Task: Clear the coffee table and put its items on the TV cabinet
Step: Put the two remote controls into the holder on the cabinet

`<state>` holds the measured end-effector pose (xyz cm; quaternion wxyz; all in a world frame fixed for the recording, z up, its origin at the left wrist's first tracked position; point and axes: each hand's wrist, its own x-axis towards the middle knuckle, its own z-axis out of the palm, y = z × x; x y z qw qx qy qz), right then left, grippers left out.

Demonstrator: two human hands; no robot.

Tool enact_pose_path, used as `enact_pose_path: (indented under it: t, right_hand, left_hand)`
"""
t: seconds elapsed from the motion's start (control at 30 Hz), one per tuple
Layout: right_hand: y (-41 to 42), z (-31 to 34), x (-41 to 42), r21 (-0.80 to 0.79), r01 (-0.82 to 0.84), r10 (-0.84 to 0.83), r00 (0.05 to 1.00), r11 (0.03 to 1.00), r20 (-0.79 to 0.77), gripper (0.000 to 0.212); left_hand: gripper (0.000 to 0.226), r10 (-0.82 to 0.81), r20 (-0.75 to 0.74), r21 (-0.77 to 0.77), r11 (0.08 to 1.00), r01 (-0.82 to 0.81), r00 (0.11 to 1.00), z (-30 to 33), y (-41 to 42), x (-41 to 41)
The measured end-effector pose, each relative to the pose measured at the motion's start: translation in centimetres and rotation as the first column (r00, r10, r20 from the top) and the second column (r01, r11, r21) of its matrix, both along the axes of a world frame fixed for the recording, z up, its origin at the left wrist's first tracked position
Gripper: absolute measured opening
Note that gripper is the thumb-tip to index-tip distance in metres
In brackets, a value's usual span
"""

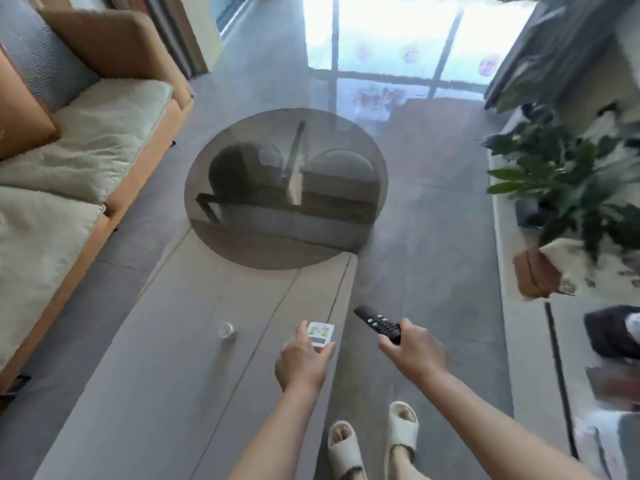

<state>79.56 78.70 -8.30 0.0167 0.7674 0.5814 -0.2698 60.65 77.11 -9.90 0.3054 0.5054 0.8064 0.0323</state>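
Note:
The long grey coffee table (166, 358) runs up the middle, with a round dark glass top (285, 188) at its far end. My right hand (414, 351) grips a black remote control (379, 323) just off the table's right edge. My left hand (303, 363) is closed on a small white remote with a screen (321, 333), held over the table's right side. A small clear glass (227, 330) stands on the table to the left of my left hand. The white TV cabinet (530, 358) runs along the right.
An orange sofa (114, 74) with cream cushions lines the left. On the cabinet stand a leafy potted plant (568, 181), a brown and white tissue box (542, 271) and a dark object (613, 330). My feet in cream slippers (374, 441) stand on the grey floor between table and cabinet.

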Motion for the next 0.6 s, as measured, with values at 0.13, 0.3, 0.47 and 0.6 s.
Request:
enact_pose_path:
  t: [0.13,0.3,0.47,0.6]
  right_hand:
    - [-5.8,1.9,7.2,-0.017,0.191,-0.191,0.982,0.981,0.000,0.026]
    - [-12.4,3.6,14.7,0.000,0.418,-0.418,0.908,0.908,-0.030,0.027]
    - [-18.5,4.5,21.5,0.009,0.561,-0.560,0.827,0.828,-0.049,0.026]
    - [-23.6,5.2,26.9,0.028,0.639,-0.637,0.769,0.769,-0.048,0.034]
  left_hand:
    - [0.059,-0.206,-0.002,0.031,0.978,0.206,0.979,2.1,-1.7,5.0]
    - [0.060,-0.398,0.080,0.070,0.917,0.393,0.914,3.9,-3.2,12.1]
    - [0.063,-0.539,0.087,0.108,0.841,0.530,0.838,5.1,-5.6,20.6]
    - [0.062,-0.620,0.118,0.118,0.784,0.609,0.776,6.0,-8.6,27.9]
